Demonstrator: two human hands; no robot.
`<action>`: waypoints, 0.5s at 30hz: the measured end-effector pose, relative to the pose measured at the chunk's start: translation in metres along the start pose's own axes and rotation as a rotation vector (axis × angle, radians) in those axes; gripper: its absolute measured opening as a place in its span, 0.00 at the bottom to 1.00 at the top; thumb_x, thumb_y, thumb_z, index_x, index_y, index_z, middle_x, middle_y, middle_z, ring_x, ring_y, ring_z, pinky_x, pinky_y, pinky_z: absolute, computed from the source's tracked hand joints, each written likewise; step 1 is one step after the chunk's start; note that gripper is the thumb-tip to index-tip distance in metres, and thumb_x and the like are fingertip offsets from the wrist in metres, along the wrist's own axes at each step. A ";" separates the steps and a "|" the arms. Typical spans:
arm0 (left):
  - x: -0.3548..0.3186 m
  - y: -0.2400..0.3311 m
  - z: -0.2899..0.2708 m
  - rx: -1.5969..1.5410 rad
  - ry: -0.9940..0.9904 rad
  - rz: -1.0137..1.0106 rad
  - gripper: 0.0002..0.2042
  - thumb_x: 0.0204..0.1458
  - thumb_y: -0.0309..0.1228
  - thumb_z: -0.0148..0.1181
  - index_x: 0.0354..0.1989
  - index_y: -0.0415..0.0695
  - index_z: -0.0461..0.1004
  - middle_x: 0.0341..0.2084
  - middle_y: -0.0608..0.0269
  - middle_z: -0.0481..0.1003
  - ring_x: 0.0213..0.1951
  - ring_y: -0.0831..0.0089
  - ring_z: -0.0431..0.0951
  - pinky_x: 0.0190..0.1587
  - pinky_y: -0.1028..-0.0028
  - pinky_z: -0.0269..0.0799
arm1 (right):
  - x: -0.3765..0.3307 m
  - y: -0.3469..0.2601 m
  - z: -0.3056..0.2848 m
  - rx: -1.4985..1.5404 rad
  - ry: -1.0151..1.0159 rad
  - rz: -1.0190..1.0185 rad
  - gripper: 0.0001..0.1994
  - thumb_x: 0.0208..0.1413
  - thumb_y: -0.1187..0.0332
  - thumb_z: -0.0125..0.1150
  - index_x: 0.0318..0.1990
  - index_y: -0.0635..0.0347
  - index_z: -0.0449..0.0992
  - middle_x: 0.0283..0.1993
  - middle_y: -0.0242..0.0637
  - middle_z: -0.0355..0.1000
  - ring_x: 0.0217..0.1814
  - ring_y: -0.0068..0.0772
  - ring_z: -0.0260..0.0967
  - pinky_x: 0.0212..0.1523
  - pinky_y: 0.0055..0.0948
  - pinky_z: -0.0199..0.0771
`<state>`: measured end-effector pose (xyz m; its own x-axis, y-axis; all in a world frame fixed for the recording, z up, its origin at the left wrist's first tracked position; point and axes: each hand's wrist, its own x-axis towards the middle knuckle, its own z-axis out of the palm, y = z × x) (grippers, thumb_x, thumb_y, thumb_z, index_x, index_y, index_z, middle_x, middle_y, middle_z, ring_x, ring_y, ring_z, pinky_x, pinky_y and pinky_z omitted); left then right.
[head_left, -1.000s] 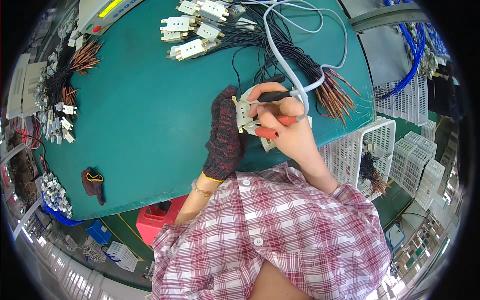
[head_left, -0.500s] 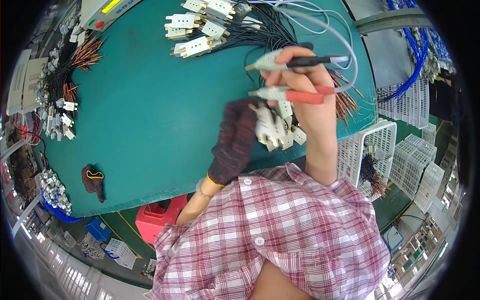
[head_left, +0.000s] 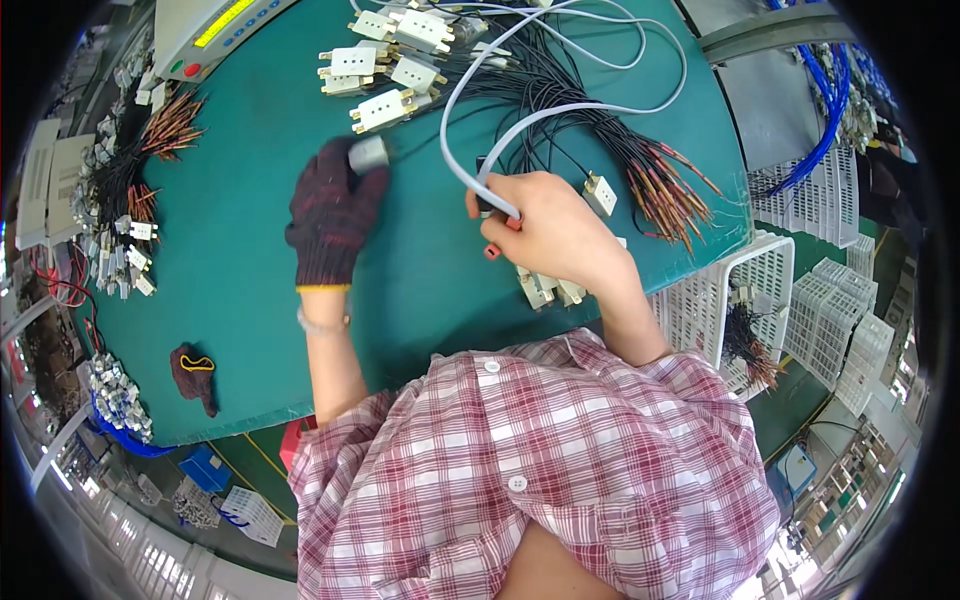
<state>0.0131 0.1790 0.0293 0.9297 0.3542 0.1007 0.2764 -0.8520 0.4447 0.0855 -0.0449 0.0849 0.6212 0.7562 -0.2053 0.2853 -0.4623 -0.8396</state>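
Observation:
My left hand (head_left: 335, 210), in a dark knitted glove, pinches a small white connector (head_left: 369, 153) above the green table, left of the middle. A dark wire seems to trail from it to the right, though blur makes this hard to follow. My bare right hand (head_left: 555, 222) is closed around a pair of test clips with red (head_left: 491, 252) and black (head_left: 485, 200) grips; their tips are hidden. Their grey cable (head_left: 462, 160) loops up over the hand. White connectors (head_left: 534, 287) lie partly hidden below that hand, and another (head_left: 600, 195) sits just beyond it.
White connectors (head_left: 352, 62) on black wires with copper-coloured ends (head_left: 665, 195) lie across the green table (head_left: 240, 300). A tester (head_left: 215, 40) stands at the far left, near more wire bundles (head_left: 120, 170). A spare dark glove (head_left: 193, 380) lies near left. White baskets (head_left: 770, 300) stand at right.
My left hand has moved left, away from the connectors near my right hand, and holds one connector. My right hand has turned over and shifted down-left with the clips, hiding their tips.

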 end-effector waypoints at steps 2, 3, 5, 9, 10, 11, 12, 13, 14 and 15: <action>-0.016 0.002 -0.019 -0.215 -0.338 -0.188 0.19 0.46 0.33 0.64 0.47 0.43 0.68 0.35 0.57 0.72 0.39 0.66 0.73 0.40 0.70 0.70 | 0.000 -0.003 -0.003 0.033 0.001 0.009 0.05 0.47 0.77 0.52 0.33 0.64 0.71 0.20 0.42 0.70 0.24 0.33 0.75 0.26 0.28 0.72; -0.021 0.001 -0.022 -0.218 -0.342 -0.189 0.19 0.46 0.33 0.64 0.47 0.43 0.68 0.35 0.57 0.72 0.39 0.66 0.73 0.40 0.70 0.70 | -0.001 -0.004 -0.004 0.064 -0.001 0.013 0.05 0.47 0.77 0.52 0.33 0.64 0.70 0.20 0.42 0.70 0.23 0.33 0.75 0.26 0.28 0.72; -0.038 -0.005 -0.025 -1.086 -0.493 -0.503 0.16 0.48 0.33 0.62 0.44 0.42 0.70 0.29 0.60 0.71 0.32 0.68 0.72 0.37 0.72 0.69 | 0.000 -0.005 -0.001 0.036 -0.005 0.008 0.05 0.47 0.77 0.52 0.33 0.64 0.70 0.20 0.42 0.70 0.23 0.33 0.75 0.25 0.28 0.71; -0.042 0.004 -0.005 -1.899 -0.802 -1.054 0.18 0.58 0.47 0.47 0.35 0.42 0.70 0.19 0.68 0.68 0.15 0.78 0.61 0.16 0.80 0.59 | -0.001 -0.002 -0.001 0.049 0.035 0.035 0.06 0.47 0.78 0.51 0.34 0.64 0.70 0.18 0.39 0.69 0.21 0.28 0.73 0.24 0.26 0.68; -0.047 0.003 0.009 -2.142 -1.019 -0.966 0.21 0.58 0.51 0.43 0.34 0.43 0.70 0.16 0.70 0.65 0.11 0.81 0.56 0.11 0.82 0.50 | -0.002 -0.005 -0.002 0.052 0.029 0.025 0.06 0.47 0.78 0.51 0.34 0.64 0.70 0.18 0.39 0.69 0.21 0.28 0.73 0.24 0.26 0.68; -0.051 0.015 0.010 -2.142 -1.017 -0.963 0.21 0.58 0.51 0.43 0.34 0.43 0.70 0.16 0.70 0.65 0.11 0.81 0.56 0.11 0.82 0.50 | -0.002 -0.005 -0.002 0.139 0.038 0.044 0.06 0.48 0.78 0.50 0.34 0.64 0.70 0.19 0.37 0.68 0.21 0.26 0.72 0.23 0.25 0.67; -0.057 0.031 0.010 -2.049 -0.915 -1.017 0.21 0.58 0.51 0.44 0.34 0.44 0.70 0.16 0.70 0.65 0.11 0.81 0.56 0.11 0.82 0.49 | -0.003 -0.006 -0.003 0.227 0.048 0.062 0.06 0.48 0.79 0.50 0.34 0.64 0.70 0.19 0.36 0.68 0.20 0.24 0.70 0.23 0.23 0.66; -0.061 0.039 0.012 -1.953 -0.820 -1.067 0.21 0.58 0.51 0.44 0.35 0.44 0.70 0.16 0.70 0.64 0.11 0.82 0.56 0.11 0.83 0.48 | -0.005 -0.006 -0.003 0.225 0.050 0.065 0.06 0.48 0.79 0.50 0.34 0.64 0.70 0.19 0.36 0.68 0.20 0.24 0.70 0.23 0.23 0.66; -0.063 0.036 0.016 -2.105 -1.002 -0.919 0.21 0.58 0.51 0.44 0.39 0.43 0.70 0.18 0.70 0.66 0.14 0.80 0.60 0.14 0.82 0.51 | -0.006 -0.007 -0.005 0.338 0.087 0.097 0.06 0.48 0.79 0.49 0.35 0.65 0.70 0.20 0.34 0.67 0.21 0.22 0.70 0.23 0.22 0.66; -0.064 0.042 0.019 -2.106 -1.005 -0.919 0.21 0.58 0.51 0.44 0.39 0.43 0.70 0.18 0.70 0.66 0.14 0.80 0.60 0.14 0.82 0.51 | -0.008 -0.008 -0.006 0.452 0.123 0.129 0.06 0.49 0.79 0.49 0.35 0.66 0.70 0.21 0.32 0.67 0.21 0.21 0.69 0.23 0.21 0.66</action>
<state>-0.0301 0.1136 0.0250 0.7355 -0.4729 -0.4851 0.5676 0.8211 0.0602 0.0826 -0.0500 0.0964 0.7199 0.6334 -0.2839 -0.1281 -0.2807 -0.9512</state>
